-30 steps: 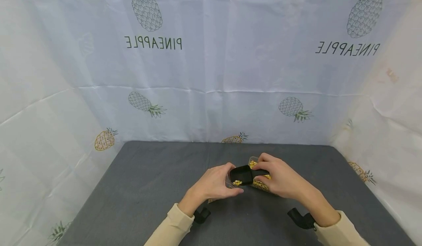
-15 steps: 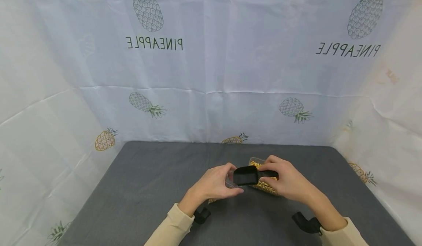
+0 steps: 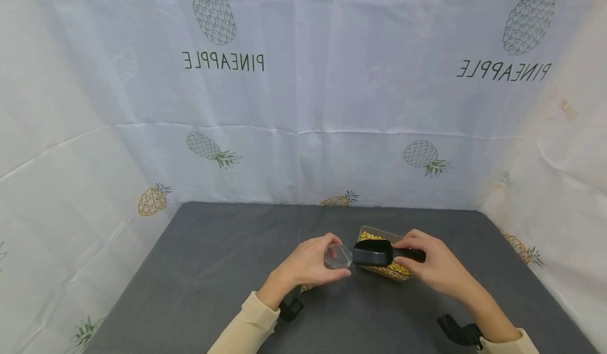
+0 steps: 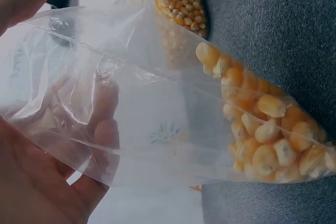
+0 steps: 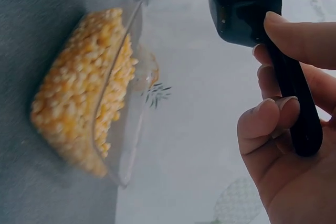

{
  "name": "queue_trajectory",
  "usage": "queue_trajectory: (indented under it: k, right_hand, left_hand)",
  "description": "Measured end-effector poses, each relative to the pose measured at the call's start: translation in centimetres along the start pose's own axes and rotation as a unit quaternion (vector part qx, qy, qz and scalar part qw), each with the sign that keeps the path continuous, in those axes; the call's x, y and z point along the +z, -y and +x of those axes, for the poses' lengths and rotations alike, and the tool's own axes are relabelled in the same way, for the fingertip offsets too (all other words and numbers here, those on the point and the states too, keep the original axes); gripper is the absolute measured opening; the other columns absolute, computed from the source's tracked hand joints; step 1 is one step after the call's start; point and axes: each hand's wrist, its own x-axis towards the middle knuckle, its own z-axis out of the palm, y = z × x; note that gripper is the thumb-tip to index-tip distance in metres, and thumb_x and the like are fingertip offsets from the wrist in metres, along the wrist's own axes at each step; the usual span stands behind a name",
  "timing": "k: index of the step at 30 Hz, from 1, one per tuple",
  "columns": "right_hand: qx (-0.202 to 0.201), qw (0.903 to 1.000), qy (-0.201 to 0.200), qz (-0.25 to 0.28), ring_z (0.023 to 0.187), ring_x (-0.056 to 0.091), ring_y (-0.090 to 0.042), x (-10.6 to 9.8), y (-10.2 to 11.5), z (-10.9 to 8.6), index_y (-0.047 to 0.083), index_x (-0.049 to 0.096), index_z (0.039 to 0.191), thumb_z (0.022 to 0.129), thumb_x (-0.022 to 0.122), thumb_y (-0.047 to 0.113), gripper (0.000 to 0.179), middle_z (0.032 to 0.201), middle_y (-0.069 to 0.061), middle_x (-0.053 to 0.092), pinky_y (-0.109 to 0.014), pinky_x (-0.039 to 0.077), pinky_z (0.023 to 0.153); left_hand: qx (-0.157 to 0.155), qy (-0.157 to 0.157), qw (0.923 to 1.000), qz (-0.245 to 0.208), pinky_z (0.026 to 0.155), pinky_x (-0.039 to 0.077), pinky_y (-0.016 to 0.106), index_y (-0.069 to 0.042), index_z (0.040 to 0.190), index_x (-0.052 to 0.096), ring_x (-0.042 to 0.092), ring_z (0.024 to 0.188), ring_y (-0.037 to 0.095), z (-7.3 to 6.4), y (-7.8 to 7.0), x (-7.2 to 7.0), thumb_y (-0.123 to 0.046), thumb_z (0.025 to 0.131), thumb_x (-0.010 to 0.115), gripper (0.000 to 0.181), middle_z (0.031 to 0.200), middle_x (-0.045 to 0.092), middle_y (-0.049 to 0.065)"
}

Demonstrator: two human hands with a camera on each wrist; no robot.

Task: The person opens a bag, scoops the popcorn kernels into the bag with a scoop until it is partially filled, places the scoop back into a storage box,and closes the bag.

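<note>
Bag: one, clear plastic, held up by the left hand; mouth spread toward the scoop.
Bagged kernels: yellow corn, gathered in the end away from the hand; part fill, bare plastic above.
Left hand: grasping the bag near its mouth, thumb set well apart from the fingers.
Right hand: grasping the scoop by its handle, fingers curled round.
Scoop: black, one; bowl between bag mouth and right hand; no kernels seen in it; whether its front edge touches the plastic cannot be told.
Box: clear, one, on the bench; from the head view, partly behind the scoop.
Boxed kernels: yellow corn, ample stock.
Step, as judged: moving corn by scoop from box to bag; bowl apparently between loads.
Bag handling, advised: keep thumb and fingers apart so that the limp mouth does not fold in; hold the filled end low.
Scoop loading, advised: slide the front edge in at a slant, take a modest heap, level the bowl before lifting.
Scoop pouring, advised: bring the front edge inside the mouth, tip slowly, clear the plastic on the way out.
Risks, as judged: stray kernels on the bench; bag slipping as weight grows; box nudged by the bowl.
</note>
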Motion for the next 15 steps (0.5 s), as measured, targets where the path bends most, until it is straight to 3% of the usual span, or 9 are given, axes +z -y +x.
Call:
queue_trajectory:
  k: [8,15]
  right_hand:
    - [0.045,0.9990,-0.001,0.007,0.087,0.060,-0.010,-0.1,-2.0,-1.1,0.015,0.075,0.112,0.091,0.078,0.020,0.021,0.105,0.003,0.064,-0.033,0.052,0.070]
    - [0.064,0.9978,-0.014,-0.010,0.087,0.059,-0.008,-0.3,-3.3,-1.8,0.013,0.075,0.111,0.091,0.078,0.018,0.020,0.104,0.006,0.062,-0.030,0.051,0.067]
  left_hand:
    - [-0.002,0.009,0.9995,-0.029,0.074,0.052,0.024,-0.018,0.130,0.060,0.058,0.085,0.001,0.1,0.4,0.2,-0.053,0.085,0.078,0.059,0.097,0.061,-0.014]
    - [0.002,0.008,0.9936,-0.113,0.075,0.054,0.023,-0.013,0.130,0.063,0.059,0.086,0.002,0.3,0.9,0.4,-0.041,0.085,0.083,0.057,0.099,0.062,-0.008]
